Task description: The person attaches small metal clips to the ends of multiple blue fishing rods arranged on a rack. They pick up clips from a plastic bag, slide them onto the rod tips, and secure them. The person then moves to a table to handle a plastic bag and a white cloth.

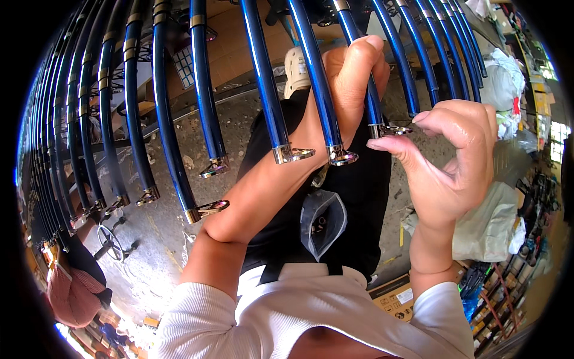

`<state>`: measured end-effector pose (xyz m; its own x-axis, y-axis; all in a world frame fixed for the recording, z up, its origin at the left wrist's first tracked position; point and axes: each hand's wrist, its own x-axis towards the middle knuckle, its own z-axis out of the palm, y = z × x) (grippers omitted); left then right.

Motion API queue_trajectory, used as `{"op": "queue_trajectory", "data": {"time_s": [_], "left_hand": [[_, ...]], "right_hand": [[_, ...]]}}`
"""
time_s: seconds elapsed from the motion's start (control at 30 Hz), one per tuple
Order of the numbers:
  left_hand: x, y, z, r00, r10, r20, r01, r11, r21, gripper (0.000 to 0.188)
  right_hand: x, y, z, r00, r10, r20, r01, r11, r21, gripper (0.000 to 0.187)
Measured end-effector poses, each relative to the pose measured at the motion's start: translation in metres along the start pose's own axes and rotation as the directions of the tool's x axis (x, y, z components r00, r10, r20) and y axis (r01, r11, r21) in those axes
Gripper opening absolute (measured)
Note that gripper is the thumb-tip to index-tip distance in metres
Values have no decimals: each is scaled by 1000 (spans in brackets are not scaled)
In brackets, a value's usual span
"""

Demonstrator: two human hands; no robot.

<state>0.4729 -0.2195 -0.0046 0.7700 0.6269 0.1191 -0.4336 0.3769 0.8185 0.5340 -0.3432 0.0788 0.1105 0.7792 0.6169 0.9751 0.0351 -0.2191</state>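
Note:
Glossy dark-blue fishing rod sections hang in a row, tips toward me. My left hand [354, 81] is closed round one blue rod [373, 107], a little above its tip. On that tip sits a silver rod guide [388, 130] with a ring. My right hand [457, 149] has its thumb under this guide and its index finger at the ring's outer end, pinching it. Just left of it, another rod [317, 90] with a metal tip guide [342, 157] passes in front of my left forearm. An opened clear plastic bag [323, 224] with small metal pieces rests at my lap.
More rods with tip guides [214, 167] stretch to the left. Rods right of my left hand [397, 60] show bare ends. A handwheel [110, 243] stands at the left. Cardboard [233, 42] lies beyond the rods; pale sacks [487, 224] and stacked goods are at the right.

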Motion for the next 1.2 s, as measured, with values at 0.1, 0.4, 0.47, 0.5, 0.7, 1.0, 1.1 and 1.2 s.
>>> {"op": "queue_trajectory", "data": {"time_s": [0.1, 0.4, 0.47, 0.5, 0.7, 1.0, 1.1, 1.2], "left_hand": [[4, 1, -2, 999, -6, 39, 6, 1000, 9, 60], [-34, -23, -28, 956, -294, 20, 292, 954, 66, 60], [-67, -15, -37, 926, -378, -4, 366, 893, 262, 47], [-87, -13, -42, 921, -388, 24, 366, 885, 288, 43], [-186, 17, -33, 875, -483, -34, 284, 456, 844, 49], [-246, 4, -28, 905, -378, -197, 425, 770, 476, 10], [-259, 12, -18, 922, -331, -204, 385, 705, 596, 10], [-264, 19, -12, 908, -338, -248, 419, 710, 566, 10]], "right_hand": [[-6, 3, 4, 998, 43, -36, -42, 999, 25, 55], [-43, -10, -30, 986, 162, -41, -142, 942, 304, 14], [-63, -15, -37, 980, 174, 96, -199, 872, 446, 23], [-73, -19, -39, 969, 162, 188, -237, 831, 503, 26], [-106, -57, -27, 845, 246, 475, -483, 733, 479, 14], [-150, -104, 31, 587, 54, 808, -381, 899, 216, 23], [-194, -108, 75, 757, -4, 654, -118, 983, 142, 38], [-147, -115, 63, 320, -136, 938, 30, 991, 133, 41]]}}
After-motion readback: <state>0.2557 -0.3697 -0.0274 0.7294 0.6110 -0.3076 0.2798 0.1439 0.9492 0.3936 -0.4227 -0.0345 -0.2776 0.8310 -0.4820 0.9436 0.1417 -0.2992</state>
